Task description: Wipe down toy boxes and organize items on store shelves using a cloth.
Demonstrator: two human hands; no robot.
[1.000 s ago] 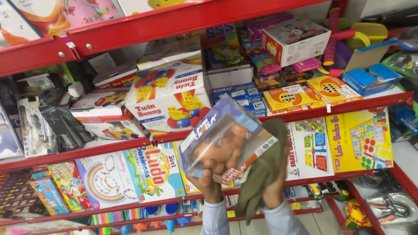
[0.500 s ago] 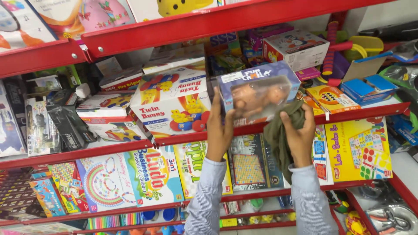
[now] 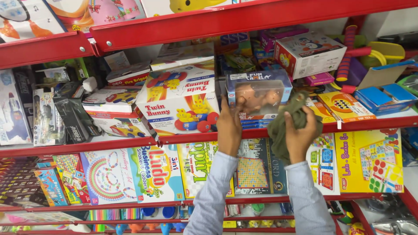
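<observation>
Steadying a clear-fronted toy box on the red shelf beside the bunny box, the left hand presses flat against its lower corner; the right hand grips a green cloth, bunched to keep it clear.

The toy box, held tilted in front of the lower shelf a second ago, now stands upright on the middle shelf beside the bunny box. The left hand has moved up to its lower left corner, and the right hand with the green cloth has risen to its right side.
</observation>
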